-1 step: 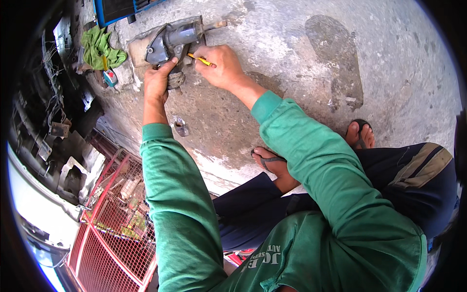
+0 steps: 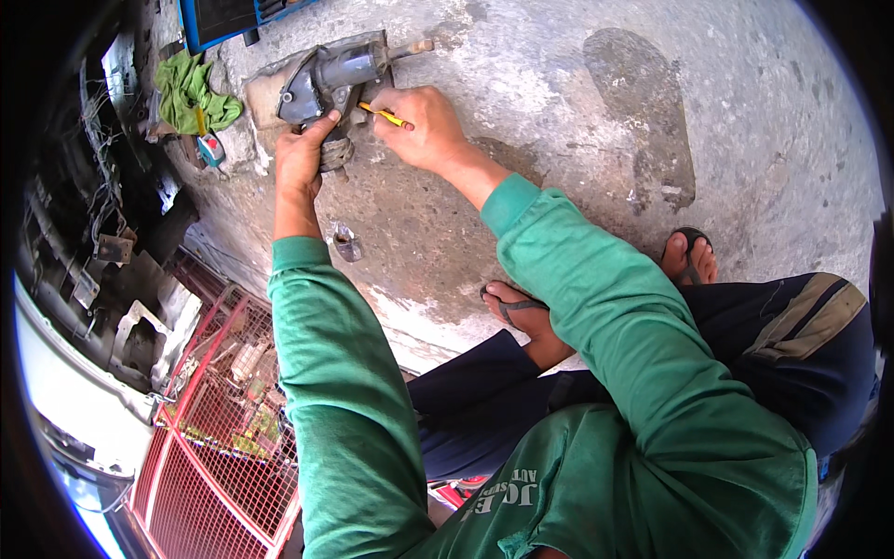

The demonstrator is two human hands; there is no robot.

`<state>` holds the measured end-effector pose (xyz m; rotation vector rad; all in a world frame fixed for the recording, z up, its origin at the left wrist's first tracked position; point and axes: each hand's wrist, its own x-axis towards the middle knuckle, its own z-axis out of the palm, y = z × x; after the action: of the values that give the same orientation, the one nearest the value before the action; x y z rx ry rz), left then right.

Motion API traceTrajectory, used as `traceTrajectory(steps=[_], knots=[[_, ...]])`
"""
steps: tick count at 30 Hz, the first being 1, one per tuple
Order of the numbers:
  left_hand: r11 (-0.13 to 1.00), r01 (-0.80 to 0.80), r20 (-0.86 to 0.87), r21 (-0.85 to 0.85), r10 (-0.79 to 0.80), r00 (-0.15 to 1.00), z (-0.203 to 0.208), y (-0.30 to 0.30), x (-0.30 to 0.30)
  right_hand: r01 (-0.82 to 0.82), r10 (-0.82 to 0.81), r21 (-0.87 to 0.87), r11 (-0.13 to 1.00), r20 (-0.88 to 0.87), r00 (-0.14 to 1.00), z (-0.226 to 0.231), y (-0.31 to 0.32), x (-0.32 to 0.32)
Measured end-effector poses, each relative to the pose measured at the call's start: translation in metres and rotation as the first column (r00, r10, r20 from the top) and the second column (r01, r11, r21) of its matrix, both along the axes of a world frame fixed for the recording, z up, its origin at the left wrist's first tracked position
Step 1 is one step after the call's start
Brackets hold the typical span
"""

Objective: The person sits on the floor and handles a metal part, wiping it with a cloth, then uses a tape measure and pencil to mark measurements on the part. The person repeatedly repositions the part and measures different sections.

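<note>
A dark grey metal housing [image 2: 348, 67] with a cylindrical body and a protruding shaft [image 2: 413, 48] lies on a flat board [image 2: 264, 96] on the concrete. My left hand [image 2: 300, 160] is closed round its near, ribbed end [image 2: 336, 154], thumb pressed on top. Just to the right, my right hand [image 2: 424, 126] pinches a slim yellow tool with dark marks [image 2: 396, 119]. The tool's tip points left at the near side of the housing; whether it touches the metal cannot be made out. Its exact kind is unclear.
A green cloth [image 2: 193, 91] and a small teal-and-white object [image 2: 211, 149] lie to the left. At the top is a blue-edged case [image 2: 219, 37]. A small clear plastic piece [image 2: 346, 243] lies nearer me. Red mesh [image 2: 219, 447] stands at lower left. My sandalled feet [image 2: 521, 312] rest on the concrete.
</note>
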<state>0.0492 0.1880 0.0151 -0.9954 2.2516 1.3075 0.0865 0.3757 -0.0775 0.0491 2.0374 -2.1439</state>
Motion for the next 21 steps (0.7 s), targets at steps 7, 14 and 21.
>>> traceTrajectory(steps=[7,14,21], knots=[[1.0,0.017,0.029,0.023,-0.017,0.999,-0.002,-0.006,0.0,-0.038,0.044,-0.048,0.998,0.146,0.988,0.001,0.01,-0.009],[1.0,0.022,0.022,0.018,-0.022,1.0,-0.006,-0.001,-0.008,-0.072,0.071,0.003,0.997,0.076,0.995,-0.016,0.006,-0.019],[1.0,0.01,0.022,0.029,-0.011,1.0,-0.004,-0.004,-0.005,-0.066,0.071,-0.051,0.997,0.115,0.991,-0.011,0.009,-0.018]])
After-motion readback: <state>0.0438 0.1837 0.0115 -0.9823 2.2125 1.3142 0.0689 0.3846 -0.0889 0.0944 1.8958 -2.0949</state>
